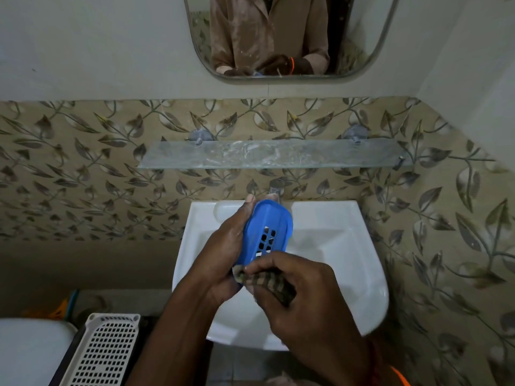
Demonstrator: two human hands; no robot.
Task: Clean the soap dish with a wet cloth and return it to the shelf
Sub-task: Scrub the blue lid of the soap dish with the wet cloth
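My left hand [223, 246] grips the blue soap dish [266, 229] from its left side, tilted, slotted base facing me, over the white sink [348, 246]. My right hand [301, 296] pinches a striped cloth [267, 282] against the dish's near end. Glass shelf [276, 154] on the leaf-patterned tile wall above the tap [276, 188]. Mirror [289, 37] higher up reflects both hands. White perforated basket [106, 352] at lower left.

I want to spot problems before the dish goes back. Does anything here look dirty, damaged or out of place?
The glass shelf is smeared with whitish streaks across its middle. The blue soap dish looks intact, held over the sink by the left hand.
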